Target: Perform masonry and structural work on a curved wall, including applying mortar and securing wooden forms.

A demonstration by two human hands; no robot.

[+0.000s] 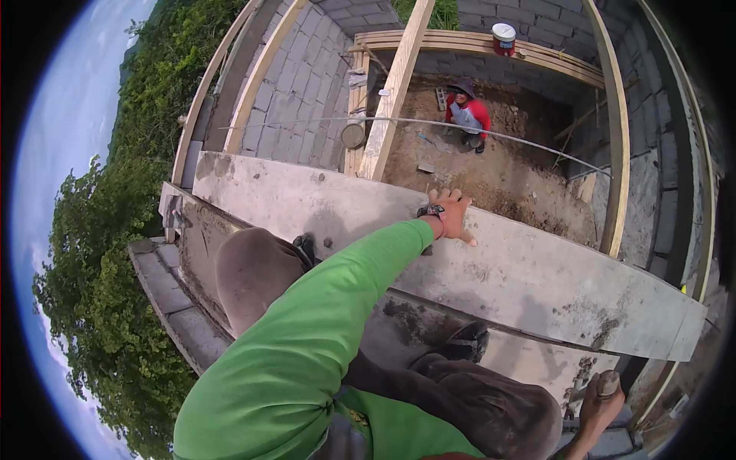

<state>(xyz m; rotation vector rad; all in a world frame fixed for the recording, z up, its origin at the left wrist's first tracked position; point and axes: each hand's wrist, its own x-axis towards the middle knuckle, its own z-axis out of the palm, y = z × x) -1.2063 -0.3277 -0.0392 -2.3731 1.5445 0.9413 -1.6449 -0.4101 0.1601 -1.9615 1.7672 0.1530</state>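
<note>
My left hand [454, 216], at the end of a green sleeve and with a dark band at its wrist, leans on a wide pale board [552, 280]. Its fingers are apart and reach the far edge; the thumb is spread to the right. At the lower right my right hand [600, 408] is closed in a fist with the thumb on top. Whatever it may hold is hidden. My knees are bent, and a dark shoe [464, 343] rests on a second, dirt-smeared board [529, 360] nearer to me.
Beyond the board the ground drops to a dirt floor [418, 153], where a person [469, 116] in a red-and-white shirt looks up. Wooden beams [399, 88] and a thin rod [498, 136] span the gap. A bucket [504, 42] stands on planks. Grey block walls [295, 84] surround it; trees [100, 268] left.
</note>
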